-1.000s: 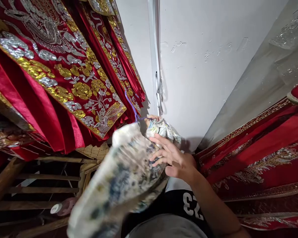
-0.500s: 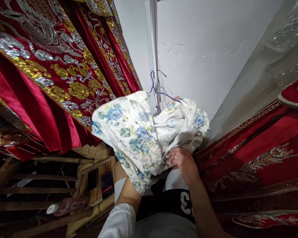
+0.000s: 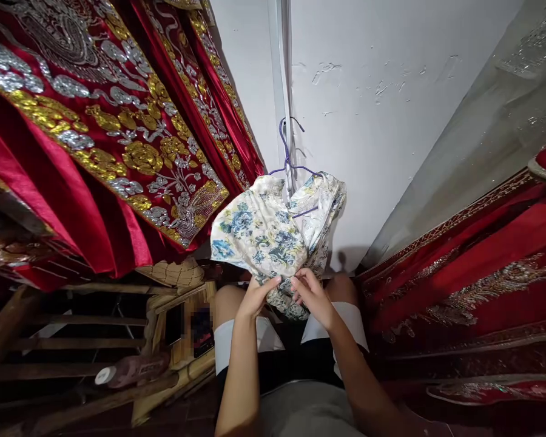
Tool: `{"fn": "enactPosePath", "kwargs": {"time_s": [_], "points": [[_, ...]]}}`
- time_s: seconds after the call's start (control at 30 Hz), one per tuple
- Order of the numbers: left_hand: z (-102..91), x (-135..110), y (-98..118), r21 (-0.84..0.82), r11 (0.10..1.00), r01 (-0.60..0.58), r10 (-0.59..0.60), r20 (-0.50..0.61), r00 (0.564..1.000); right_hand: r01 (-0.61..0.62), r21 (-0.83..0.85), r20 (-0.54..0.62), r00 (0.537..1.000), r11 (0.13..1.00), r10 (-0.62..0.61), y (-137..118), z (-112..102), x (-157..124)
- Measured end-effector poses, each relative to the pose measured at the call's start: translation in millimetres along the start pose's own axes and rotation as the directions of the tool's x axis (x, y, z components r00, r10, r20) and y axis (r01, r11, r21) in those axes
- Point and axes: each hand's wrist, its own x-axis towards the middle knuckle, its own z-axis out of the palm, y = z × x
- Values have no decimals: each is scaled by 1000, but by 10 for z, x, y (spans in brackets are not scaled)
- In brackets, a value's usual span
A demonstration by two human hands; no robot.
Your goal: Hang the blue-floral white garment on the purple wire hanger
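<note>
A white garment with blue and yellow flowers [image 3: 273, 227] hangs on a purple wire hanger [image 3: 290, 152] in front of the white wall. My left hand [image 3: 257, 296] pinches the garment's lower edge from the left. Just right of it, my right hand [image 3: 313, 294] grips the same bunched hem. Both hands are closed on the cloth, above my knees.
Red robes with gold and silver embroidery [image 3: 95, 133] hang at the left, more red embroidered cloth [image 3: 473, 273] at the right. A grey conduit [image 3: 279, 73] runs up the wall. A wooden stool [image 3: 182, 328] and wooden bars [image 3: 73, 340] stand at lower left.
The garment was a blur close to the camera, then spread wide; now it hangs lower and narrower from the hanger. My left hand has come into view and both hands grip its hem.
</note>
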Motion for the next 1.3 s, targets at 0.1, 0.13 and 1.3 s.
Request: {"fn": "enactPosePath", "kwargs": {"time_s": [0.1, 0.13, 1.3], "points": [[99, -11, 30, -74, 997, 15, -18, -41, 999, -7, 25, -9, 1000, 1000, 7, 8, 65, 15], [115, -22, 36, -95, 995, 18, -23, -60, 998, -6, 34, -33, 999, 999, 7, 8, 68, 23], [406, -237, -546, 498, 733, -464, 513, 44, 857, 97, -155, 81, 993, 983, -85, -819, -84, 421]]}}
